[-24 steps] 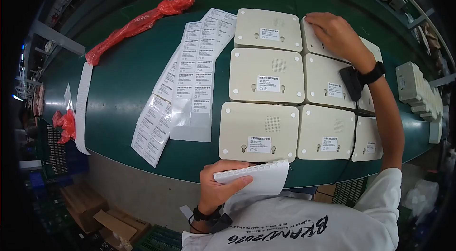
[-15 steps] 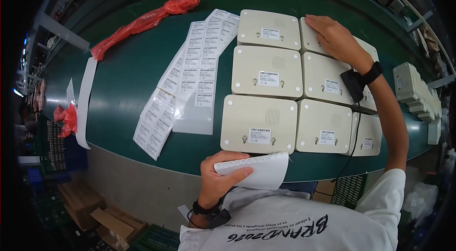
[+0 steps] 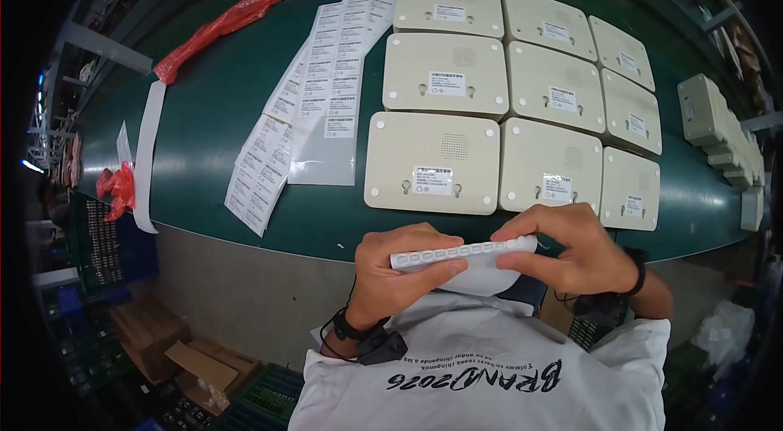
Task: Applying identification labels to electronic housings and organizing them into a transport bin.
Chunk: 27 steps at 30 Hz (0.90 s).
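Note:
My left hand (image 3: 393,269) grips a white sheet of small oval stickers (image 3: 493,279), bent so that a row of the ovals runs along its upper edge. At the right end of that row, the thumb and forefinger of my right hand (image 3: 581,250) pinch the sheet's edge. Whether a loose sticker sits between those fingertips I cannot make out. Just beyond my hands, cream plastic housings (image 3: 432,141) lie back-up in three rows. Each carries a white printed label, and round pale dots show at corners of many of them.
Sheets of printed labels (image 3: 330,80) lie left of the housings on the green table (image 3: 204,162). A crumpled red plastic bag (image 3: 245,17) is at the far left, beside a white strip (image 3: 149,158). More cream housings (image 3: 718,121) stand at the right. Cardboard boxes (image 3: 147,329) are on the floor.
My right hand has left the far middle housing and come back to the sticker sheet, now pinching its right end. The left hand still holds the sheet, turned more edge-on.

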Each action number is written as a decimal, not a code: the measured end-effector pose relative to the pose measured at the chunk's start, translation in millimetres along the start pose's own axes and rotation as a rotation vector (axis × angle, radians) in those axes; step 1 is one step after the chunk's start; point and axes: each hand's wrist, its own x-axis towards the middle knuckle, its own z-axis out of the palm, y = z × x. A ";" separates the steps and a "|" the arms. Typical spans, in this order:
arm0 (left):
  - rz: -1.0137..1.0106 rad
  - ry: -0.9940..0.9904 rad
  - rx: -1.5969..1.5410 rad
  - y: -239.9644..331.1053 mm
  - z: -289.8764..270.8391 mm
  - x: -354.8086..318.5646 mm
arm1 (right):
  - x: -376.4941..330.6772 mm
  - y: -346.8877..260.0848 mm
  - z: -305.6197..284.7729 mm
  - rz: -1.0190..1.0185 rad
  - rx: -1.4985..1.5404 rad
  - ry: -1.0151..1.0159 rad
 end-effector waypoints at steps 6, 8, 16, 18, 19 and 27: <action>0.001 -0.021 0.074 -2.9 8.2 2.3 | -1.0 3.3 -17.5 -0.347 -0.343 0.022; -0.005 -0.019 0.114 -5.6 10.2 5.0 | 0.1 3.3 -14.2 -0.414 -0.505 0.067; -0.215 0.227 -0.029 -24.2 3.4 -8.3 | 41.7 23.8 -58.2 -0.474 -0.528 0.289; -0.209 0.199 -0.039 -24.2 5.4 -6.3 | 79.9 49.1 -110.6 -0.268 -0.548 0.398; -0.204 0.180 -0.045 -24.2 5.9 -4.0 | 96.9 61.3 -128.8 -0.221 -0.600 0.454; -0.210 0.129 -0.015 -20.3 1.6 -2.2 | 145.0 90.5 -132.6 -0.187 -0.549 0.378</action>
